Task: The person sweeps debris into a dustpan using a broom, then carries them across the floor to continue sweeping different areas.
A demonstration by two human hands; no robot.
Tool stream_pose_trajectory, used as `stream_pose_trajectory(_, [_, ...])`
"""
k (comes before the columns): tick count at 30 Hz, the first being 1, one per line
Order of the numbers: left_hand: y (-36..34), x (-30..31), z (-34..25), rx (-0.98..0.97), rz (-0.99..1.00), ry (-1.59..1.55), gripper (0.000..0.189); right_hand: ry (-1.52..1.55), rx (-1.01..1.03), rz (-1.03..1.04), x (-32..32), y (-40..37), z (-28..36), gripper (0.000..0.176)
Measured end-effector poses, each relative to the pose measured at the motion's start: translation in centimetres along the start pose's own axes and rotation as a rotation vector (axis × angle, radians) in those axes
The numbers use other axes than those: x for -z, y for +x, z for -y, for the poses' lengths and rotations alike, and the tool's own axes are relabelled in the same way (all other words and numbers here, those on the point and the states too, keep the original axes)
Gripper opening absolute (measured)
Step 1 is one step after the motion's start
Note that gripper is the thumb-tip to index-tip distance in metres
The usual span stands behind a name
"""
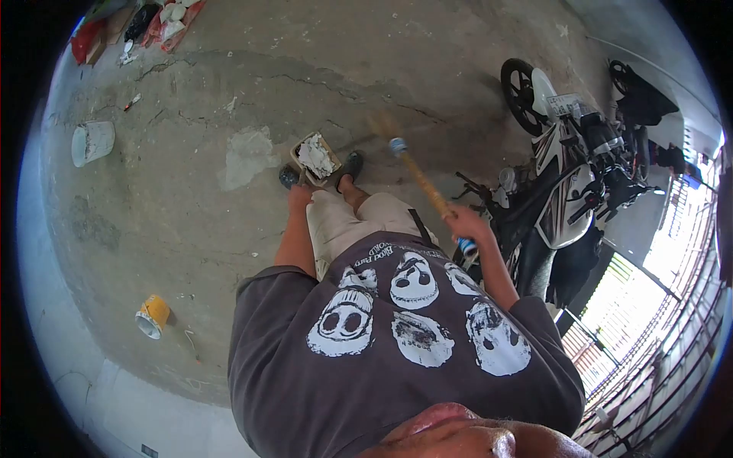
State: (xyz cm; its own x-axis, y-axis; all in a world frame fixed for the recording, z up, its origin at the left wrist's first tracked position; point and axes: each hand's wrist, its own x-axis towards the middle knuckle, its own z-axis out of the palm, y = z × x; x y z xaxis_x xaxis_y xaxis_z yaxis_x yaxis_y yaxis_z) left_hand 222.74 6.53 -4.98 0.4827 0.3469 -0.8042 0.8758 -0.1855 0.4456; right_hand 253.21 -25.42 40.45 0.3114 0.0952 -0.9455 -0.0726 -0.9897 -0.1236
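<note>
My left hand (301, 195) reaches down beside my knee, closed at the near edge of a shallow tan pan (334, 156). White crumpled or broken pieces (314, 155) fill the pan, which sits between my dark shoes (351, 163). My right hand (465, 224) is wrapped round the lower part of a long tan-handled tool (424, 183). Blue-and-white bands ring the handle near its butt and near its far end. Motion smears the tool's brownish head, which points over the floor ahead of my feet.
Close by on the right stands a motorcycle (561, 183). The concrete floor (206, 229) is cracked, with a pale patch (250, 157). A white bucket (93, 143) and a yellow bucket (155, 314) lie at left. Bags (172, 19) are piled at the far left; a barred gate (649, 305) is at right.
</note>
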Motion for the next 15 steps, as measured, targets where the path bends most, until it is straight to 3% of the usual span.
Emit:
stream_pose_trajectory(4, [0.2,-0.2,-1.5,-0.033,-0.136,0.320,0.033,0.098,0.052,0.202,0.0,-2.9,1.9,0.051])
stream_pose_trajectory(6, [-2.4,2.6,-5.5,-0.310,0.140,0.742,0.037,0.103,0.087,0.211,0.0,-3.1,1.1,0.051])
stream_pose_trajectory(7, [-1.6,1.8,-5.0,-0.305,0.138,0.742,0.037,0.106,0.121,0.227,0.0,-3.1,0.7,0.052])
stream_pose_trajectory(9, [0.4,-0.3,-2.5,-0.045,0.001,0.418,0.038,0.092,0.145,0.212,1.0,-4.1,0.2,0.052])
stream_pose_trajectory(10, [0.3,0.1,-2.5,-0.038,0.001,0.419,0.038,0.081,0.163,0.184,1.8,-4.8,0.2,0.053])
stream_pose_trajectory(12, [0.4,0.6,-2.4,-0.364,0.154,0.773,0.035,0.162,0.074,0.166,3.6,-6.5,1.4,0.052])
stream_pose_trajectory(13, [0.7,0.4,-2.0,-0.360,0.154,0.772,0.035,0.244,-0.017,0.140,4.3,-6.9,1.6,0.052])
stream_pose_trajectory(15, [1.2,-0.5,-1.2,-0.058,-0.019,0.341,0.035,0.223,-0.016,0.084,5.0,-6.1,1.3,0.053])
